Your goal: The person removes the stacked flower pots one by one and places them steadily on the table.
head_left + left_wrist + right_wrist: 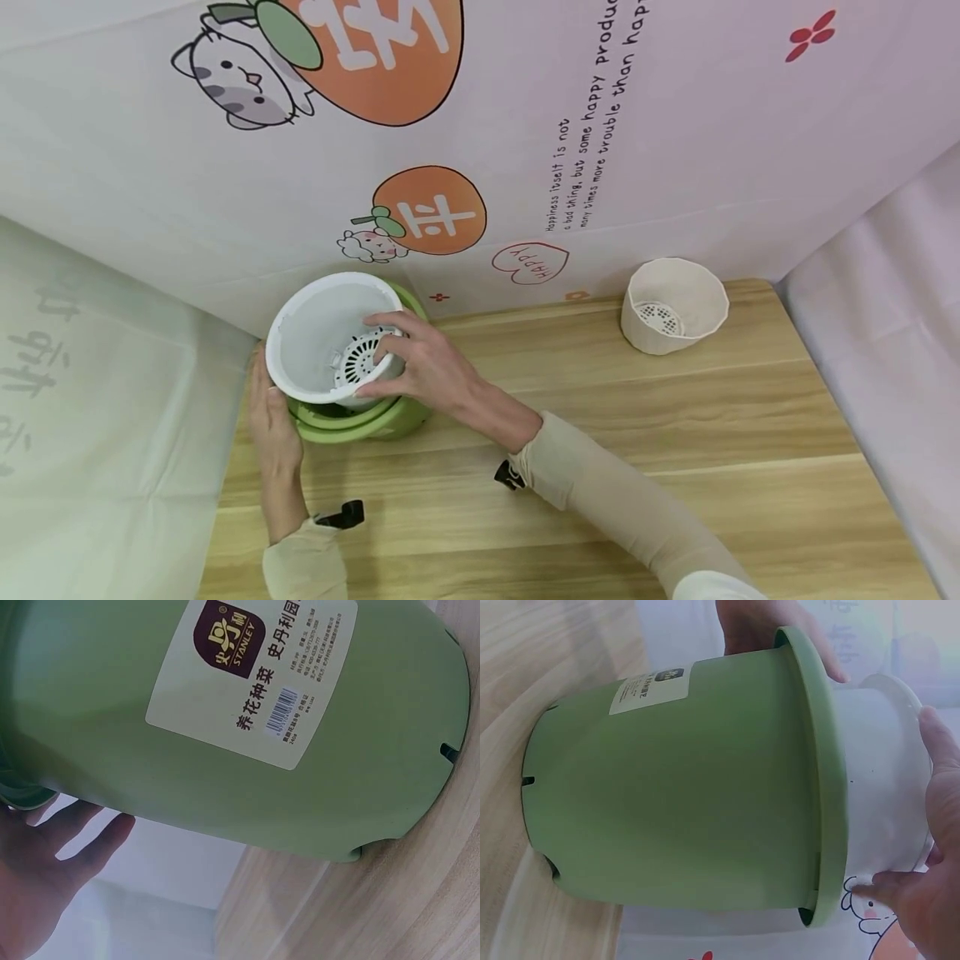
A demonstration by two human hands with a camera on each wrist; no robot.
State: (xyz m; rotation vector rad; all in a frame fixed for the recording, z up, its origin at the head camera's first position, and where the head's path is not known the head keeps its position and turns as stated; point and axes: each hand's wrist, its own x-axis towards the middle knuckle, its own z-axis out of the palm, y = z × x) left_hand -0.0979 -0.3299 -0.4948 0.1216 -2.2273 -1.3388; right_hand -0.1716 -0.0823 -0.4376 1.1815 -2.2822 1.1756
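A tall green flowerpot [712, 795] stands on the wooden table at the left, with a paper label [247, 682] on its side. Inside its mouth sits a white flowerpot [303, 333], slotted at the bottom, its upper part rising above the green rim. My right hand [431, 362] grips the white pot's rim, with the thumb outside and fingers reaching over the edge. Against the green pot's left side, near the rim, my left hand [273, 425] rests with its fingers extended. The lower part of the white pot is hidden inside the green one.
A smaller cream pot [660, 325] with a perforated bottom stands near the table's back edge at the right. Behind the table [570, 508] hangs a printed white cloth [517, 150], close to the green pot. Plain pale cloth [112, 375] hangs along the left side.
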